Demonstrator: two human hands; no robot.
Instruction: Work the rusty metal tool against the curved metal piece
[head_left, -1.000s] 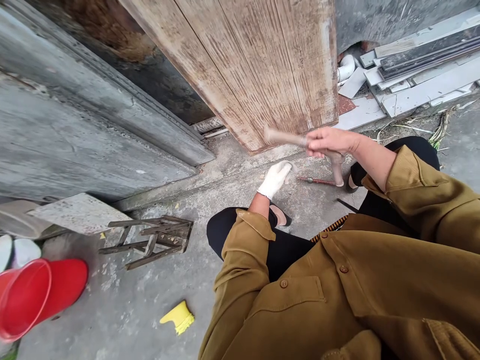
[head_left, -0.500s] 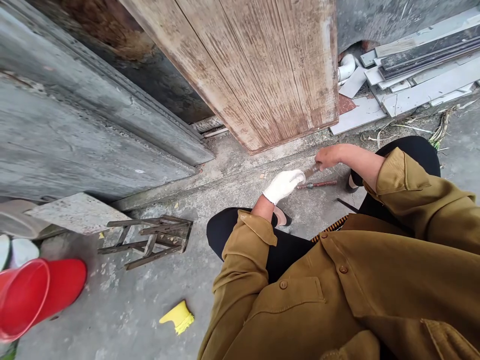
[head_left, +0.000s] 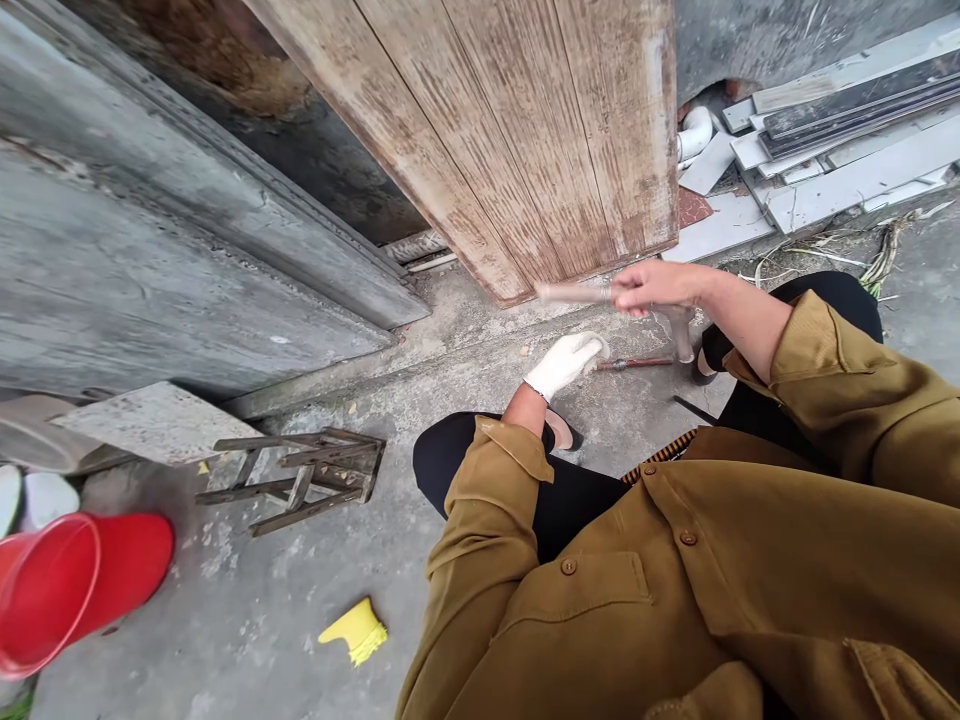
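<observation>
Gripping a blurred hammer [head_left: 574,292], the bare right hand [head_left: 646,286] could strike the nearby gloved left hand [head_left: 564,364] should its grasp slip; left fingers' hold cannot be determined.

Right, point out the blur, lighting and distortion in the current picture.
Head view: the hammer-like tool in the right hand is smeared, as if by motion; head view: grain on the wooden panel looks sharp, light soft; head view, left edge: the red bucket looks stretched.
</observation>
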